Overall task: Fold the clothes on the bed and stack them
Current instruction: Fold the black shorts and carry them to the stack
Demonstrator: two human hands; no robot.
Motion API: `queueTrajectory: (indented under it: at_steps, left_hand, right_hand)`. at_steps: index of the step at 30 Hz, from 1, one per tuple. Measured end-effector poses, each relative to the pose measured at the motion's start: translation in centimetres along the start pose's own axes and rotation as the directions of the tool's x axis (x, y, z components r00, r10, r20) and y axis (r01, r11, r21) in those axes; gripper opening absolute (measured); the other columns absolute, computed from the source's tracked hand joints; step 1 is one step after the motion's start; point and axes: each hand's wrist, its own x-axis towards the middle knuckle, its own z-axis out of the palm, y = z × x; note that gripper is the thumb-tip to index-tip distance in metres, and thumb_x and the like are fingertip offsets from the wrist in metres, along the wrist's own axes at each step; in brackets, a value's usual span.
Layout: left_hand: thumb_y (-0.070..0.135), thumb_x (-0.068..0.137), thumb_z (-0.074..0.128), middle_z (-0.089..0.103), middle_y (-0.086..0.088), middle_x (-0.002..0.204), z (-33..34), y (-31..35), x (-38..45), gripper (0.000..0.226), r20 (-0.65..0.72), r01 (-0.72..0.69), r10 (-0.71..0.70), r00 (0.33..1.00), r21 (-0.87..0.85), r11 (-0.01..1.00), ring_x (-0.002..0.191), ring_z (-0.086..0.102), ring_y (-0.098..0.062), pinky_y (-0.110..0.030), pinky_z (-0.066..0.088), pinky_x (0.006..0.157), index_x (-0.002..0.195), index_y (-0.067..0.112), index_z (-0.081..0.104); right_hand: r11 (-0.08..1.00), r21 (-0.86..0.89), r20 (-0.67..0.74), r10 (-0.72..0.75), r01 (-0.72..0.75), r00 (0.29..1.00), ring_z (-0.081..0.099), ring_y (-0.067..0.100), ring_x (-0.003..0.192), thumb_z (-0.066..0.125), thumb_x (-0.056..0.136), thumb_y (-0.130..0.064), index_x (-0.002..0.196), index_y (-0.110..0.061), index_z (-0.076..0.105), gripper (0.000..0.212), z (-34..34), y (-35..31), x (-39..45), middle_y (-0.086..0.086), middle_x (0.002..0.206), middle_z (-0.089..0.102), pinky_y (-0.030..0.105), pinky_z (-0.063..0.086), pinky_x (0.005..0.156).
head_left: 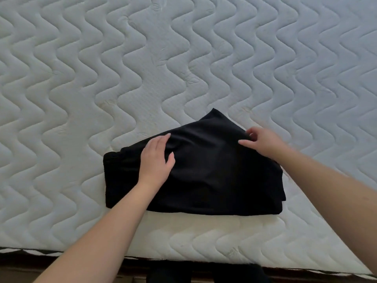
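A black garment (208,172) lies folded into a rough rectangle on the white quilted mattress (183,58), near its front edge. One corner of the cloth sticks up and away at the far side. My left hand (157,158) rests flat on the garment's left part, fingers straight and pointing away from me. My right hand (263,141) is at the garment's far right edge, where its fingers and thumb pinch the cloth.
The mattress stretches wide to the left, right and far side of the garment. Its front edge (183,259) runs along the bottom of the view, with a dark floor strip (61,264) below it.
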Motion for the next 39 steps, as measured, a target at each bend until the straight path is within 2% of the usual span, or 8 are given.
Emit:
queueTrajectory:
  at_steps: [7,11,18,22,26,33,35,39]
  left_hand:
    - [0.021,0.097,0.057,0.04,-0.007,0.151,5.1,7.8,5.7,0.053,0.183,-0.251,0.244,0.952,0.02,0.968,0.14,0.037,-0.022,-0.04,0.031,0.115,0.148,0.019,0.043]
    - [0.021,0.097,0.055,0.016,-0.005,0.163,6.8,9.8,8.9,0.057,0.301,-0.373,0.304,0.904,0.205,0.905,0.15,0.013,-0.024,-0.043,0.016,0.12,0.149,0.032,0.036]
    - [0.01,0.081,0.069,0.065,-0.002,0.117,6.5,10.1,10.5,0.023,0.361,-0.596,0.49,0.793,0.296,0.747,0.125,0.05,-0.025,-0.047,0.02,0.117,0.103,0.017,0.071]
    - [0.005,0.07,0.074,0.07,-0.001,0.096,6.0,10.0,10.2,0.036,0.351,-0.642,0.545,0.762,0.297,0.707,0.107,0.061,-0.029,-0.051,0.03,0.112,0.104,0.016,0.072]
    - [0.009,0.07,0.075,0.066,-0.005,0.097,6.2,10.0,10.6,0.031,0.365,-0.645,0.538,0.76,0.322,0.693,0.103,0.059,-0.032,-0.052,0.03,0.112,0.101,0.015,0.074]
    - [0.029,0.077,0.076,0.062,-0.005,0.117,6.9,10.4,12.0,0.028,0.309,-0.566,0.478,0.822,0.354,0.745,0.122,0.051,-0.029,-0.054,0.018,0.117,0.101,0.017,0.069]
    - [0.047,0.079,0.073,0.052,-0.004,0.133,6.8,10.1,12.5,0.047,0.384,-0.494,0.351,0.854,0.382,0.781,0.133,0.04,-0.028,-0.055,0.013,0.118,0.118,0.023,0.062]
    - [0.052,0.077,0.076,0.041,-0.001,0.141,6.4,9.7,13.5,0.058,0.444,-0.336,0.19,0.875,0.279,0.9,0.128,0.041,-0.027,-0.046,0.033,0.106,0.127,0.029,0.056]
  right_hand:
    - [0.988,0.053,-0.169,-0.131,0.142,0.977,0.059,0.016,0.09,0.073,0.084,-0.038,0.107,-0.026,0.063,0.027,1.9,2.6,-3.1,-0.009,0.093,0.059,0.029,0.043,0.075]
    - [0.958,0.2,0.065,-0.221,0.204,0.973,0.057,-0.002,0.091,0.066,0.085,-0.054,0.099,-0.044,0.061,0.018,3.1,3.2,-5.5,-0.021,0.096,0.062,0.02,0.045,0.077]
    - [0.888,0.302,-0.149,0.403,-0.347,0.903,0.06,0.023,0.092,0.057,0.095,-0.041,0.104,-0.016,0.066,0.029,3.6,6.3,-4.6,0.004,0.101,0.067,0.028,0.041,0.073]
    - [0.805,0.451,-0.036,0.447,-0.385,0.894,0.063,0.022,0.093,0.066,0.087,-0.048,0.104,-0.013,0.068,0.039,3.5,6.5,-4.2,0.003,0.099,0.068,0.03,0.046,0.075]
    - [0.472,0.855,0.041,0.357,-0.218,0.933,0.067,0.019,0.096,0.072,0.087,-0.033,0.1,-0.014,0.07,0.023,3.6,5.4,-3.8,0.001,0.099,0.072,0.037,0.054,0.09]
    - [-0.182,0.983,0.102,0.365,-0.036,0.925,0.067,0.016,0.093,0.048,0.102,-0.018,0.102,-0.02,0.055,0.008,1.1,6.5,-1.4,-0.001,0.09,0.069,0.028,0.048,0.085]
    - [-0.117,0.991,0.099,0.298,-0.066,0.95,0.065,0.014,0.104,0.049,0.102,-0.024,0.112,-0.024,0.054,0.011,1.0,6.8,-1.5,-0.001,0.102,0.069,0.033,0.043,0.099]
    - [0.442,0.886,0.049,0.208,-0.139,0.977,0.064,0.012,0.106,0.059,0.096,-0.037,0.137,-0.04,0.041,0.045,1.6,6.9,-2.1,-0.004,0.103,0.07,0.033,0.045,0.101]
